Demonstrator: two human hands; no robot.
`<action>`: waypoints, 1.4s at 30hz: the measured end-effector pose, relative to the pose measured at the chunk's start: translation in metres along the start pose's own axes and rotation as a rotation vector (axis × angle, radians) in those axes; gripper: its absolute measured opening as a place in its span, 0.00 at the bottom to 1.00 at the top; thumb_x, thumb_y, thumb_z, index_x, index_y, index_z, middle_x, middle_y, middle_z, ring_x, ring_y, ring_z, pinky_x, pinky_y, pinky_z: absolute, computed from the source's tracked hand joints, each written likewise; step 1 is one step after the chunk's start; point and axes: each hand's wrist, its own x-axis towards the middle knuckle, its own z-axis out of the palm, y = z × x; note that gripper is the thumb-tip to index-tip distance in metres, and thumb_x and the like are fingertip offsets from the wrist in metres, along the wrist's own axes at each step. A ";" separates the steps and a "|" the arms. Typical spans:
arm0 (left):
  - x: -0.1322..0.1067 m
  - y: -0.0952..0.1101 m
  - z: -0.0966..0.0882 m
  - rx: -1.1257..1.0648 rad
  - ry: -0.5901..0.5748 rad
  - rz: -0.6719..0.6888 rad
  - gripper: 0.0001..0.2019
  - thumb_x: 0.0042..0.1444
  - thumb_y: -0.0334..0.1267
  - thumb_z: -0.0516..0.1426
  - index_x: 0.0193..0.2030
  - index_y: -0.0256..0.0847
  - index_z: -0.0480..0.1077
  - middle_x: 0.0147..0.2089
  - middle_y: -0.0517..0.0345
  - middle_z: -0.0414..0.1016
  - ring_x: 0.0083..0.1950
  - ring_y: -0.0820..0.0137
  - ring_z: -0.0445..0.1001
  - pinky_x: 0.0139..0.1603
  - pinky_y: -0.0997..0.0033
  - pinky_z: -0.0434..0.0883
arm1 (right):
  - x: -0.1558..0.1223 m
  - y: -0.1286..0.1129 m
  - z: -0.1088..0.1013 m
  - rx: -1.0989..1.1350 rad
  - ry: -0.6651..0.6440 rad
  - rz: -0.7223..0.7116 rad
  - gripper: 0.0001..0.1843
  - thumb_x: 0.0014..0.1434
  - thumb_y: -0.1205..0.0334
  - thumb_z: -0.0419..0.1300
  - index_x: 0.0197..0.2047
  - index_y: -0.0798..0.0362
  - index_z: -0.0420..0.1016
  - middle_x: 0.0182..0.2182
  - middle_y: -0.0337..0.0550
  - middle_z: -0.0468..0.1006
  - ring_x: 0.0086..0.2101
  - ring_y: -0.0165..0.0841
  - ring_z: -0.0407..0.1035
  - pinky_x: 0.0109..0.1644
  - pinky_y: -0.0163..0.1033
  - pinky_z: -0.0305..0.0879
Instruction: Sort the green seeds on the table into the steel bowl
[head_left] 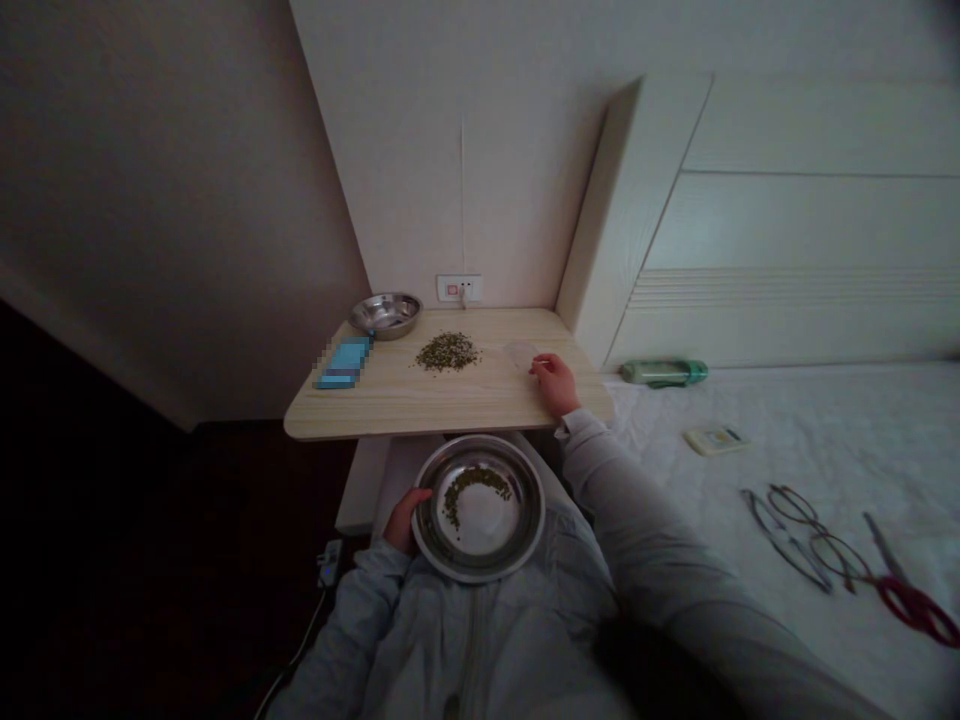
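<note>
Left grip [403, 520] clasping left rim of metal bowl [487, 522], before surface [397, 410]; right grip [556, 385] at surface's right, curled, cannot tell if holding anything. Green pile [448, 352] lies left of right grip, nearer it than left.

A heap of small bits [448, 352] lies mid-table [360, 410] at the frame's centre, a bowl [387, 320] behind it to the left; below, a second bowl [487, 525] with more bits [480, 482] sits before the table. At right, a bottle [664, 373] and scissors [906, 602] rest on the bed [652, 450].
</note>
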 end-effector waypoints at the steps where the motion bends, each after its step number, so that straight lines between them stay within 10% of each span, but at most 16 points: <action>1: -0.001 0.001 0.001 0.001 0.000 -0.008 0.05 0.33 0.31 0.57 0.13 0.36 0.64 0.13 0.61 0.65 0.18 0.75 0.62 0.24 0.73 0.59 | 0.000 0.000 0.000 -0.005 -0.001 0.000 0.13 0.44 0.56 0.51 0.32 0.55 0.67 0.22 0.38 0.71 0.22 0.27 0.61 0.30 0.34 0.56; 15: -0.005 0.010 0.000 -0.036 0.152 0.119 0.07 0.36 0.33 0.56 0.13 0.36 0.66 0.14 0.62 0.66 0.20 0.74 0.64 0.28 0.72 0.62 | -0.003 -0.005 0.000 -0.025 -0.005 -0.002 0.12 0.44 0.56 0.51 0.31 0.54 0.66 0.22 0.38 0.70 0.23 0.28 0.62 0.30 0.34 0.56; 42: -0.008 0.003 0.014 -0.088 -0.071 -0.122 0.08 0.43 0.36 0.52 0.24 0.33 0.70 0.22 0.53 0.73 0.35 0.62 0.71 0.39 0.67 0.65 | -0.001 0.000 0.000 0.026 -0.005 0.012 0.15 0.44 0.55 0.51 0.33 0.54 0.67 0.22 0.38 0.70 0.22 0.28 0.61 0.29 0.34 0.56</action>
